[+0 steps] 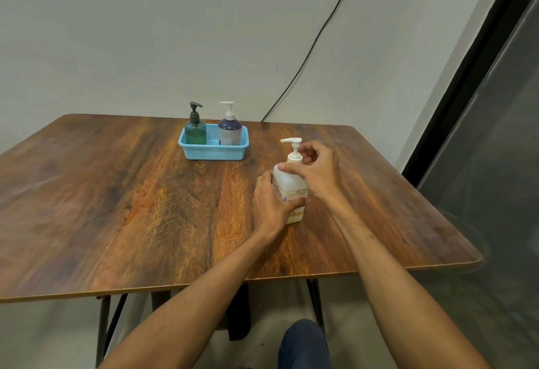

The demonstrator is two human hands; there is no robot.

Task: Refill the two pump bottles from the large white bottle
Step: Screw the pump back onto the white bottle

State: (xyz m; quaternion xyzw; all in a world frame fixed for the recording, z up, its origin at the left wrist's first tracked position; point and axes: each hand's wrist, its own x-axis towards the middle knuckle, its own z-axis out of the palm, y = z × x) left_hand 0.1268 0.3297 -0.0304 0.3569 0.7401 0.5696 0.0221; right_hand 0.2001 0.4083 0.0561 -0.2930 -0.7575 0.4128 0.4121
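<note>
White bottle [291,190] stands upright on table [116,193], right of centre, nearer the person than basket [214,155] and well apart from it. Label faces the camera; print too small to read. White pump [292,141] is seated on its neck, spout pointing left.

Left hand [269,203] grips the bottle low on its left side, fingers wrapped round the body, thumb across the front near the base. Bottle base sits on the tabletop.

Right hand [318,171] comes in from the right at the bottle's top. Thumb lies across the shoulder, tip at the left corner. Fingers curl round the pump collar from behind; cannot tell how tightly they clamp it. Hand slightly blurred.

Basket: light blue, perforated, toward the far edge of the table, centre. Two pump bottles stand upright inside. Green bottle [194,133] with dark pump at the left end. Blue bottle [230,132] with white pump at the right end, a small label low on its front. The two are near each other, not touching.

Black cable [315,39] runs down the wall [145,33] to behind the table's far edge. A knee [304,342] in dark cloth shows at the bottom.
</note>
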